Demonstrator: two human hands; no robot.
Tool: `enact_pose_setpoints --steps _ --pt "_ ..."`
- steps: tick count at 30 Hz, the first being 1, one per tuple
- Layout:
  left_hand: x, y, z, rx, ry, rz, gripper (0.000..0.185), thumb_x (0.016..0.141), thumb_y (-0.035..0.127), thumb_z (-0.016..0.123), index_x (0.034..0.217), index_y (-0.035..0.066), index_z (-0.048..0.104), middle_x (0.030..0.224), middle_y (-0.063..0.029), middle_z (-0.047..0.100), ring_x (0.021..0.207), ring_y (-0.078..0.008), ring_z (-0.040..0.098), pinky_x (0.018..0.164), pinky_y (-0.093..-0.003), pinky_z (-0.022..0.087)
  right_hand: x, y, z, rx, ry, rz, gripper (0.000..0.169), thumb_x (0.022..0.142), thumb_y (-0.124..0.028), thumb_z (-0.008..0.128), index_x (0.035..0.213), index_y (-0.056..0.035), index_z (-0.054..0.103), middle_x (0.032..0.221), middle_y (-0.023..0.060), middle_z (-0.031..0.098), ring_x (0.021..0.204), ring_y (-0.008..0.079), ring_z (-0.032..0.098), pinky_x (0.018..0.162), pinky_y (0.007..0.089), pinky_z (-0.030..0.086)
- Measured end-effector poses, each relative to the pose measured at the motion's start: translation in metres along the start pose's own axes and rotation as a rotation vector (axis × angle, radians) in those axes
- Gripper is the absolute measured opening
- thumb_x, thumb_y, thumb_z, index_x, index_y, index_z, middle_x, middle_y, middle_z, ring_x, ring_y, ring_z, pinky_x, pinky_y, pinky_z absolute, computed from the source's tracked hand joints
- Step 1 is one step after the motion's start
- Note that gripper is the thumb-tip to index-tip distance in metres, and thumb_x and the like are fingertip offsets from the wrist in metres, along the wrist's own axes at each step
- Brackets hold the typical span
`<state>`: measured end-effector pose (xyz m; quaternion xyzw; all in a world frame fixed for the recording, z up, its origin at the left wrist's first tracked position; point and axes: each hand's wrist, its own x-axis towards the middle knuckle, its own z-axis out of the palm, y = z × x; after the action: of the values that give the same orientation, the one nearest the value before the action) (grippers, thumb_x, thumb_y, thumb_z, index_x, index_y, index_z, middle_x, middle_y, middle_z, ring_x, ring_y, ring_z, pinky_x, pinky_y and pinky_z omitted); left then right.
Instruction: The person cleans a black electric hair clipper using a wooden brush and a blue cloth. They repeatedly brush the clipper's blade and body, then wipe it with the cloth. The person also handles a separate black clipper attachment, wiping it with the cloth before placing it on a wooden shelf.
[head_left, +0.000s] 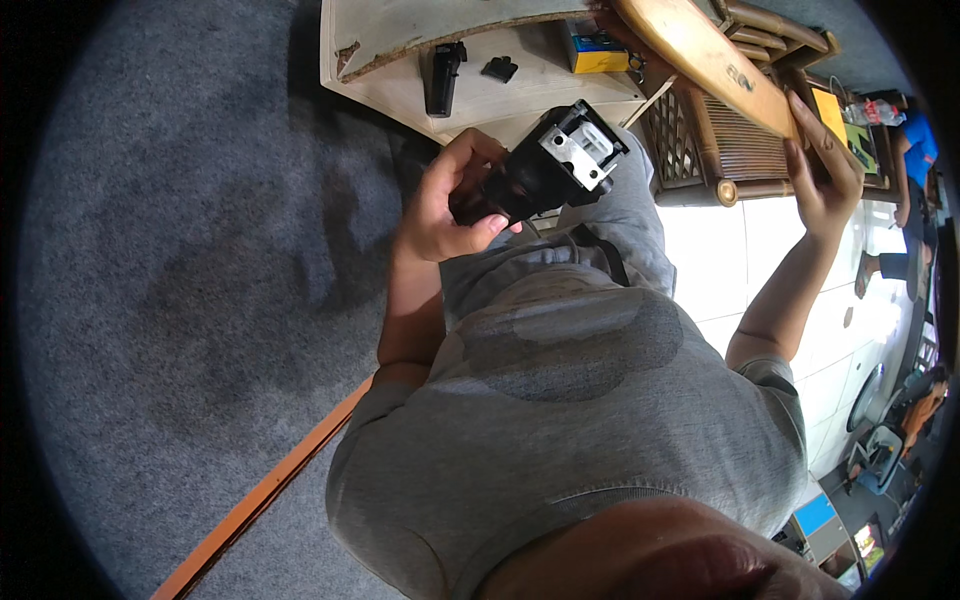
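Note:
My left hand (457, 199) is wrapped around a black device (532, 169), holding it above my lap. The end of the device turned to the camera bears a bright metal plate with screw holes and a pale plastic part; its exact kind cannot be told. At the upper right, the fingers of my right hand (825, 165) touch the lower end of a glossy wooden board (720, 67) with a dark mark. Whether they grip it cannot be told. A long black object (445, 79) and a small black part (500, 69) lie on a pale worn shelf (517, 97).
A blue and yellow box (598, 56) stands on the shelf. Bamboo furniture (742, 142) and a plastic bottle (876, 112) are at the right. A person in blue (919, 146) is beyond. Grey carpet (187, 225) and an orange strip (262, 487) lie at the left.

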<state>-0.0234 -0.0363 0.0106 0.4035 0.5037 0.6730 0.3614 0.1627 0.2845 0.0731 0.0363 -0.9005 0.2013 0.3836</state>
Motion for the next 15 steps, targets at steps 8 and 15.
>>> enact_pose_setpoints --steps 8,15 --pt "0.004 -0.001 0.003 -0.038 0.036 -0.005 0.045 0.067 0.009 0.061 0.104 -0.003 0.038 0.091 -0.0117 0.053 0.071 -0.0135 0.058 0.064 -0.0258 0.050 -0.003 -0.011 -0.003 0.136 -0.140 -0.026 0.038 0.072 -0.011 0.066 0.109 -0.0029 0.063 0.067 0.0075 0.059 0.055 0.0117 0.050 0.052 0.0231 0.040" --pt "0.004 -0.004 0.002 -0.041 0.059 -0.002 0.041 0.068 0.003 0.060 0.103 -0.003 0.038 0.093 -0.0103 0.051 0.076 -0.0114 0.057 0.066 -0.0255 0.051 -0.008 -0.003 0.003 0.085 -0.163 0.025 0.038 0.072 -0.010 0.066 0.109 -0.0034 0.063 0.074 0.0096 0.063 0.060 0.0116 0.054 0.056 0.0237 0.043"
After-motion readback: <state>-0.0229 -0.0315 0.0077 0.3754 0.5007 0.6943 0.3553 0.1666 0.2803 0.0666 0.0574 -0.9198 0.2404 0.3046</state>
